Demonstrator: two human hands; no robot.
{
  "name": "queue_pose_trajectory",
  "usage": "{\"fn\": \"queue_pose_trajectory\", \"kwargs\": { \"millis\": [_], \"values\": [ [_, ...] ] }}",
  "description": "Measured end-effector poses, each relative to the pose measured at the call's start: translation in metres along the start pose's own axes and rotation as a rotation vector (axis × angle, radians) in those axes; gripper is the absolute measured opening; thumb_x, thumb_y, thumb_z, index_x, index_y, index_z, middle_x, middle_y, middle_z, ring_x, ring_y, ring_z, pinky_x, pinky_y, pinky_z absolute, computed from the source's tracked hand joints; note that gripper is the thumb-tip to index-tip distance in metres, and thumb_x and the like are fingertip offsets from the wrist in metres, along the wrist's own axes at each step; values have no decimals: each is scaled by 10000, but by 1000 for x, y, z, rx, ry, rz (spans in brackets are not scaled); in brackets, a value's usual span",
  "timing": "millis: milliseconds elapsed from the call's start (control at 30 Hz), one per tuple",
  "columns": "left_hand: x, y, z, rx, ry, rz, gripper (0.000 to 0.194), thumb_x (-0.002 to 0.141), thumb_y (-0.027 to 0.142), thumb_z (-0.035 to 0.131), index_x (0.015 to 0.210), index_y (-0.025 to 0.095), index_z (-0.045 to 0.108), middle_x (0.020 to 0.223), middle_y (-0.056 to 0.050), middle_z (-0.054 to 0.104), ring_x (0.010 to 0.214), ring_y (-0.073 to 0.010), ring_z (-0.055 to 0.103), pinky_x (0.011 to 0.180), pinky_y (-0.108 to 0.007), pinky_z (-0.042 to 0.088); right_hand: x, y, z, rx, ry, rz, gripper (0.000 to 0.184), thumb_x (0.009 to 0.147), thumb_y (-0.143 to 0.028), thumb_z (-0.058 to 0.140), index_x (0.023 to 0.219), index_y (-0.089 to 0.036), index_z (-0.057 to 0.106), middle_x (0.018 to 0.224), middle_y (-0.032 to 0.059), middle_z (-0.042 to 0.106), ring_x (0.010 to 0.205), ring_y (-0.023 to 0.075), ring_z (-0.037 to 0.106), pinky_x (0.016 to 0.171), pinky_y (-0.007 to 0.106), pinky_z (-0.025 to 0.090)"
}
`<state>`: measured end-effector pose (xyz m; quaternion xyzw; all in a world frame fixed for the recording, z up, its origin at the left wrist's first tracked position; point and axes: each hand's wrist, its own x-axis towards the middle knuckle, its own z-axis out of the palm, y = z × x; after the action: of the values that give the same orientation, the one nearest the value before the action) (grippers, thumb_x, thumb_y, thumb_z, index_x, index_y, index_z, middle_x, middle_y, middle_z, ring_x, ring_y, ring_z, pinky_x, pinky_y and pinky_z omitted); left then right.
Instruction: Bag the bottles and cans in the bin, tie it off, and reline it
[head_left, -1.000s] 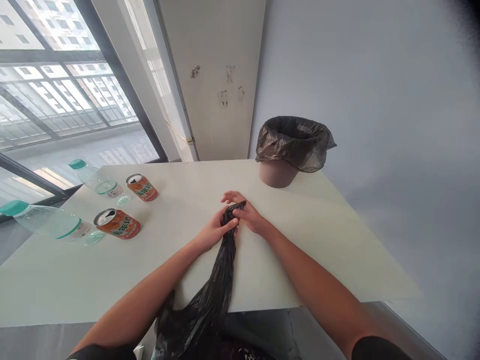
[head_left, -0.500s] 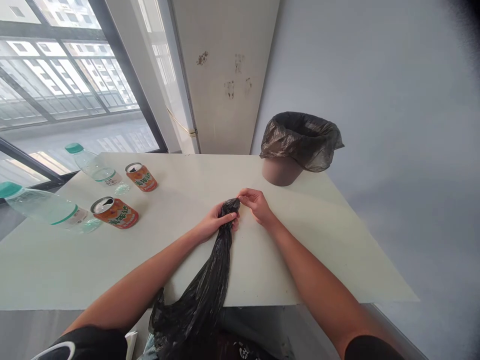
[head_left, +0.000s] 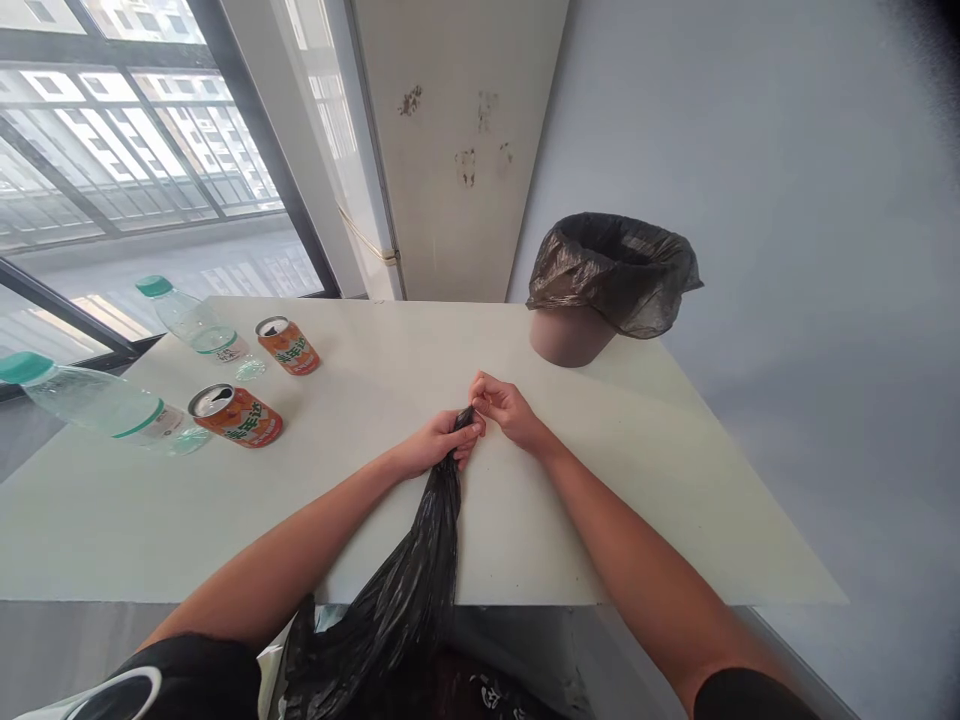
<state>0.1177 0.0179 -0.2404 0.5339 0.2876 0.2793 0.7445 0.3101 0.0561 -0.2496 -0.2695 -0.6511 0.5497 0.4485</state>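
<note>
At the bottom of the frame, we see the loose, wide end of the black plastic bag (head_left: 405, 575) spill over the near edge of the white table (head_left: 637, 520) towards our lap. From there the bag narrows as it runs up and slightly right to our hands at the centre; its long axis points away from us, leaning left at the near end.

Our left hand (head_left: 435, 446) is nearer the bag's body, its fingers curled around the gathered neck and its thumb laid along the top. Just beyond and to the right, our right hand (head_left: 511, 414) pinches the tip between thumb and fingertips (the exact grip is too small to make out). Our forearms angle in from the lower corners, wrists low over the table, and the hands almost meet.

Farther out, at left, an orange can (head_left: 241, 418) lies on its side near a clear bottle (head_left: 105, 405), with a second can (head_left: 291, 350) and a second bottle (head_left: 191, 322) beyond. At upper right, a bin (head_left: 570, 338) wears a dark liner (head_left: 581, 272) beside the wall (head_left: 795, 250). A window (head_left: 150, 150) fills the upper left.
</note>
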Motion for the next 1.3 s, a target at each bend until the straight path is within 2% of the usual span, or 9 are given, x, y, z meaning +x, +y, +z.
{"fn": "queue_pose_trajectory", "kwargs": {
  "millis": [200,300,433,633,767,833,1033,1200,1300],
  "values": [
    [0,4,2,-75,-1,-37,513,969,628,673,809,206,429,687,69,342,554,-74,374,511,-211,436,1,8,-5,170,260,40,429,898,-653,752,866,-234,666,856,-2,486,753,163,404,746,304,396],
    [0,3,2,-114,37,-24,510,956,621,698,820,201,442,690,73,340,546,-65,361,496,-192,397,0,10,-5,216,93,140,512,893,-727,714,1035,-235,737,894,8,533,746,153,431,730,295,394],
    [-1,-1,2,-108,4,-30,490,978,624,663,836,181,512,708,51,421,562,-80,441,542,-226,473,0,8,-1,150,-72,98,509,906,-692,729,874,-186,771,892,31,565,813,166,503,777,314,406],
    [3,-7,-2,-14,-6,-10,569,992,684,594,807,146,591,689,-19,579,575,-117,558,558,-237,477,3,6,-3,284,299,85,530,873,-737,734,801,-212,709,848,7,507,730,149,395,690,298,375],
    [4,-7,-3,-47,23,-9,587,975,691,613,793,134,631,692,-44,613,602,-140,610,596,-252,513,1,6,0,300,33,210,560,850,-761,744,989,-218,763,962,28,539,795,154,471,698,282,408],
    [4,-6,-2,-34,-17,-35,614,980,699,597,797,119,672,712,-75,648,638,-167,659,629,-269,541,0,4,1,278,-44,207,529,873,-732,740,910,-204,754,970,38,535,812,161,480,713,287,425],
    [3,-6,-2,39,-65,-72,625,985,698,594,821,105,706,722,-94,686,591,-143,624,579,-244,501,4,3,-2,409,353,92,500,867,-695,770,775,-227,621,931,30,503,796,168,426,718,284,450],
    [2,-8,1,-33,-14,-51,514,970,630,667,923,119,689,789,-76,674,657,-152,629,628,-264,516,0,3,1,435,-3,226,518,850,-713,780,981,-214,739,1103,79,602,953,197,545,778,300,509],
    [1,-7,4,-110,-29,-47,428,933,556,750,981,143,647,759,-15,582,649,-126,557,612,-249,481,-2,2,1,465,11,182,462,939,-648,716,821,-205,663,1128,81,624,992,199,573,825,319,531]
  ]
}}
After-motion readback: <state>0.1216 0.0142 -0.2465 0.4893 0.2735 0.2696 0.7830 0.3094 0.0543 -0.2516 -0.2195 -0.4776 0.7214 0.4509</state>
